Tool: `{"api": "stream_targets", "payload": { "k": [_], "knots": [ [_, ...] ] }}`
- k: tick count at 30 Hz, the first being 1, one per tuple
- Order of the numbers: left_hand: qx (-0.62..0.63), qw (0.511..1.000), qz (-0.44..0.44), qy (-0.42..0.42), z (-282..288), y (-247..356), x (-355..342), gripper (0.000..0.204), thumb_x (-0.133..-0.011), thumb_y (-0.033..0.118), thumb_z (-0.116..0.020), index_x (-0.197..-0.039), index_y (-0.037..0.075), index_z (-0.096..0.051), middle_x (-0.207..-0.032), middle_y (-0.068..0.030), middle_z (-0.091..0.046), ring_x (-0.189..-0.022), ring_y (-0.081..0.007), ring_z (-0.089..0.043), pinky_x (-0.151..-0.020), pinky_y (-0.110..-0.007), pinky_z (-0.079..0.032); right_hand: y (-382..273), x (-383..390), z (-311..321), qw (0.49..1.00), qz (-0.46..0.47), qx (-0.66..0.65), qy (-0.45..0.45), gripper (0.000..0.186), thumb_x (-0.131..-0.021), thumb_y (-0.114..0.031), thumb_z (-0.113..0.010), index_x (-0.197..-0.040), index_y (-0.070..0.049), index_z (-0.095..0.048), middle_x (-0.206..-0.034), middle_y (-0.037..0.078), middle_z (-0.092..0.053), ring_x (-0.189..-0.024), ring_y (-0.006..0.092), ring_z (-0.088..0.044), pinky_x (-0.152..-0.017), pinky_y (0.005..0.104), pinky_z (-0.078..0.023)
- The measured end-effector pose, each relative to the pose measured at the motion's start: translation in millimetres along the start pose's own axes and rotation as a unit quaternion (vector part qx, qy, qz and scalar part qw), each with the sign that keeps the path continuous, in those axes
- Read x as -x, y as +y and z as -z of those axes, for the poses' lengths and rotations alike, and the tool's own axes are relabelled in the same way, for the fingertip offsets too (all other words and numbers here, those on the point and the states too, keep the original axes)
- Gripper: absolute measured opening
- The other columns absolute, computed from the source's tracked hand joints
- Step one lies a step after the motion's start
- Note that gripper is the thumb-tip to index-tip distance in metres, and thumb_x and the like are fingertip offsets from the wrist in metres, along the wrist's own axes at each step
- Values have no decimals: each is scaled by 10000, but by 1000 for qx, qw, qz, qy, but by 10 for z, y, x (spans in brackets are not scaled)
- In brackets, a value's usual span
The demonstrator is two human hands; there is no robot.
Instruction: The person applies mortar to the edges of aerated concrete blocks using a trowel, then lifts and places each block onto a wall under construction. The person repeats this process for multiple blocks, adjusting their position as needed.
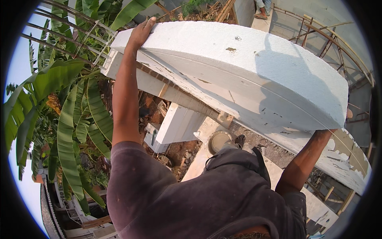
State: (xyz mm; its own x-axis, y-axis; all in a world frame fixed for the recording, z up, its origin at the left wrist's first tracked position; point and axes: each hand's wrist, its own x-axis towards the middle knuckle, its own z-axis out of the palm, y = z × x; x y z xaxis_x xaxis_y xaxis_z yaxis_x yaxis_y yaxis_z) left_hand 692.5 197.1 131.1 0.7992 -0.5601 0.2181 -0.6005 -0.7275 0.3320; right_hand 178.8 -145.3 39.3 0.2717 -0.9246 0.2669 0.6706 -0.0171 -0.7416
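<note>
A long white block (223,44) with a grainy, chipped face, like lightweight concrete, spans between my two arms along the top of a white wall (278,139). My left hand (142,34) is closed over the block's left end, its fingers on the upper edge. My right hand (327,135) grips the right end from the near lower side. Most of its fingers are hidden by the block; one fingertip shows past the far edge. A thin string line (355,153) runs by the right end. Shadow covers the right part of the block's top.
A round bucket (219,140) of grey mix stands on planks by my feet. Another white block (181,121) lies below left. Banana leaves (69,127) and steel bars (65,30) crowd the left. Bamboo scaffolding (338,44) and a person's legs (262,8) are beyond.
</note>
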Motion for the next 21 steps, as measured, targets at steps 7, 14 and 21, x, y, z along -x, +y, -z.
{"api": "stream_targets", "payload": {
  "k": [7, 14, 21],
  "knots": [
    [40, 999, 16, 4, -31, 189, 8, 798, -933, 659, -446, -1239, -61, -607, -1144, -227, -665, -1066, -271, -611, -964, -357, -429, -9, -16, 278, 996, 16, 57, -73, 1072, -820, -847, -334, -1522, -41, -252, -1563, 187, -284, -1443, 297, -270, -1190, 441, -215],
    [48, 997, 55, -15, 3, 23, -9, 878, -919, 703, -430, -1266, -90, -581, -1206, -254, -629, -1118, -302, -584, -988, -372, -414, 457, -217, 803, 982, 50, 111, -147, 969, -878, -783, -298, -1514, -52, -290, -1516, 206, -361, -1411, 287, -337, -1178, 412, -242],
    [46, 998, 33, 10, 29, -114, 8, 868, -914, 707, -439, -1210, -90, -612, -1117, -227, -653, -1025, -274, -598, -940, -352, -435, -278, 414, 706, 910, -7, 413, -47, 425, -1007, -278, -504, -1350, -28, -518, -1253, 121, -591, -1150, 202, -539, -1002, 335, -403]
  ]
}}
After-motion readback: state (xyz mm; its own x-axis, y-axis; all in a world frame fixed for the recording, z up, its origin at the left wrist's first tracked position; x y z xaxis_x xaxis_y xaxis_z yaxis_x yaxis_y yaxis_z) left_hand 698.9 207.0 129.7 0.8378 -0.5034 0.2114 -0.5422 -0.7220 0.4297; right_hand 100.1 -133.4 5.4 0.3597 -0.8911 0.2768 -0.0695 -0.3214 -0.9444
